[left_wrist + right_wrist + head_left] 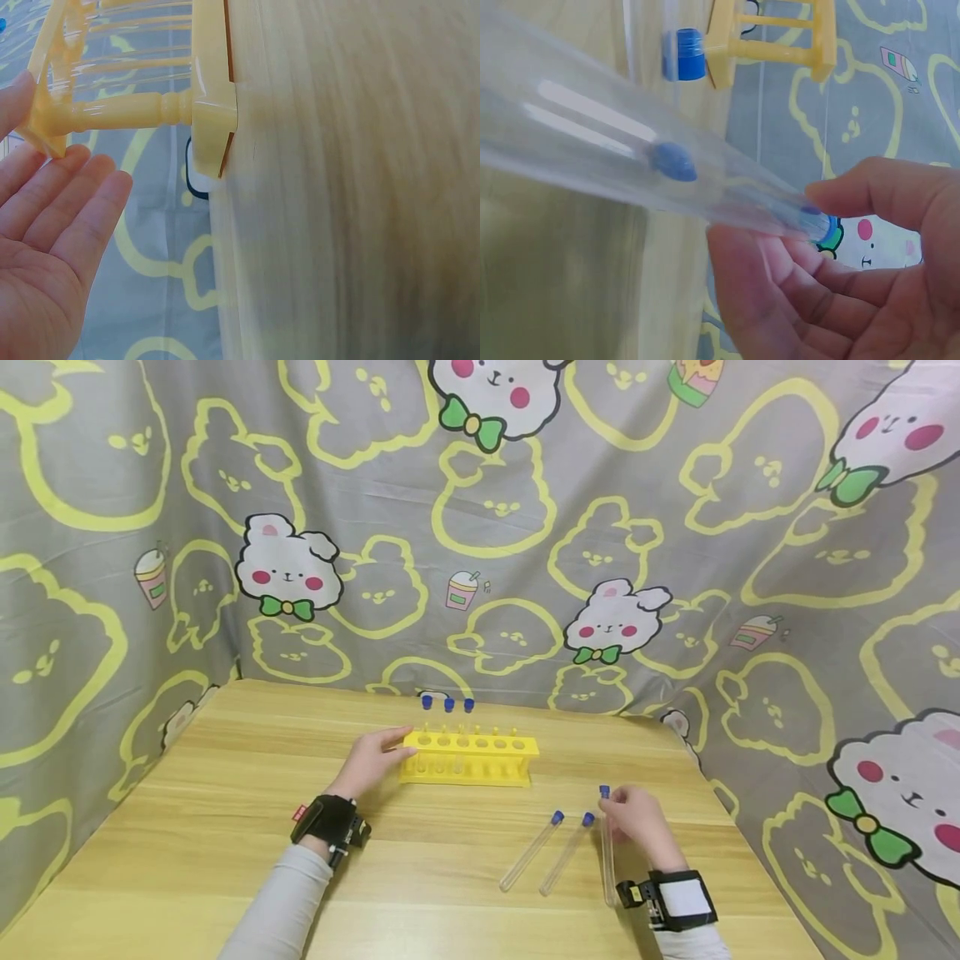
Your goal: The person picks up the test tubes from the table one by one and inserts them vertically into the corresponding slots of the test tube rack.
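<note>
Three capped tubes (pixel 448 720) stand in the yellow rack (pixel 469 758) steadied by the flat-fingered left hand (pixel 372 762); the right hand (pixel 636 818) pinches a third loose tube (pixel 606 843), two more tubes (pixel 551 852) lying just beside it unracked.

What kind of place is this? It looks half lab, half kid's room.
Probably a makeshift recording corner, not a real lab: a light wooden table walled in by grey cartoon-bunny fabric. The lab touch comes from a yellow plastic test-tube rack and clear blue-capped test tubes lying on the table.
</note>
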The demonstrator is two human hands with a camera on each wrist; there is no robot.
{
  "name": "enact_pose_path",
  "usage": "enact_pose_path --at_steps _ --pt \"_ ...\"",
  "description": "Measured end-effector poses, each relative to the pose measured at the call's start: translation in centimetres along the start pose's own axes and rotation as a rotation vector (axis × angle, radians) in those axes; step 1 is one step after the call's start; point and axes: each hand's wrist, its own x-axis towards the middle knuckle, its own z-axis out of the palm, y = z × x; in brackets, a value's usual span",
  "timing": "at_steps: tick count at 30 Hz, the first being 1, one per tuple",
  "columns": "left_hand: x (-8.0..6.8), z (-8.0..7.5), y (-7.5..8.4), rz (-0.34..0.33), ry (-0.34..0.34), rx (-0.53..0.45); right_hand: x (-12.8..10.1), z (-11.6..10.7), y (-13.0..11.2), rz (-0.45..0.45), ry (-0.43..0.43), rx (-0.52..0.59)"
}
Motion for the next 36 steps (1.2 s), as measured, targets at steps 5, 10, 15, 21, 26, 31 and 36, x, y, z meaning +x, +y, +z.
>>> enact_pose_path --at_steps 5,10,15,21,26,31,36 --pt "0.0 0.0 0.1 0.011 0.003 0.006 0.0 -0.2 -0.4 -0.024 0.049 0.034" --pt "0.0 0.1 0.1 0.014 0.006 0.004 0.0 -0.4 -0.8 -0.030 0.080 0.088" --pt "0.0 0.1 0.1 0.015 0.007 0.005 -0.1 -0.8 -1.7 -0.078 0.119 0.110" --pt "0.0 0.1 0.0 0.015 0.006 0.004 0.4 -1.1 -3.2 -0.131 0.173 0.142" --pt "0.1 0.1 -0.2 0.019 0.006 0.006 0.8 -1.3 -4.4 -0.172 0.243 0.171" --pt "0.1 0.1 -0.4 0.017 -0.002 -0.006 0.9 -1.1 -6.1 -0.223 0.321 0.191" --pt "0.0 0.0 -0.3 0.017 -0.003 -0.013 1.2 -0.4 -7.9 -0.288 0.390 0.232"
